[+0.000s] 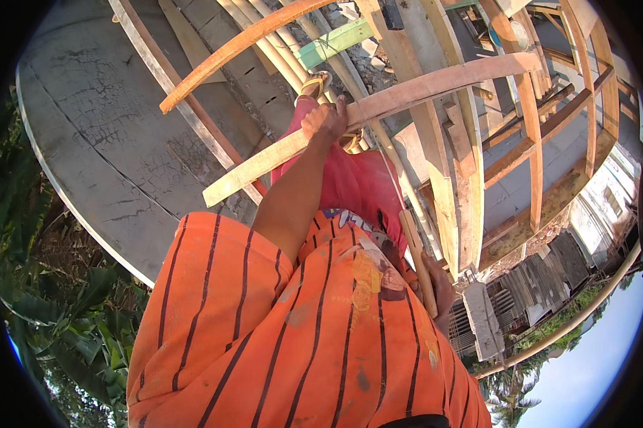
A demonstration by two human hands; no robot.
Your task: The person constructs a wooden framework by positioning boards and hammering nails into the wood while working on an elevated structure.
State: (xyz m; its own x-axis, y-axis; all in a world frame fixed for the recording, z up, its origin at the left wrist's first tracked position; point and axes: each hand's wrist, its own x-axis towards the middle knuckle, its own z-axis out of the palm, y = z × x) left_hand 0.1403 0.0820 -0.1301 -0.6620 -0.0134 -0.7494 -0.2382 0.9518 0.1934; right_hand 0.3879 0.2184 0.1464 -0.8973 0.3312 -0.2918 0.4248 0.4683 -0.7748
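Note:
My left hand (325, 123) is closed around a long wooden batten (435, 89). The batten crosses in front of my legs, its pale end to the left and its reddish length reaching far right. Low at my right side, my right hand (441, 285) is wrapped round a short, smooth wooden stick (419, 264) that looks like a tool handle. Whether a tool head or blade is joined to it, I cannot tell. Both of my feet, in sandals with yellow straps (314, 85), stand on or beside bamboo poles (282, 57).
A cracked grey concrete slab (100, 128) spreads out on the left, with plants (86, 314) below its edge. Another curved batten (243, 53) lies ahead. Timber roof framing (535, 135) with openings between its members fills the right. Rusty metal roofs (549, 278) show lower down.

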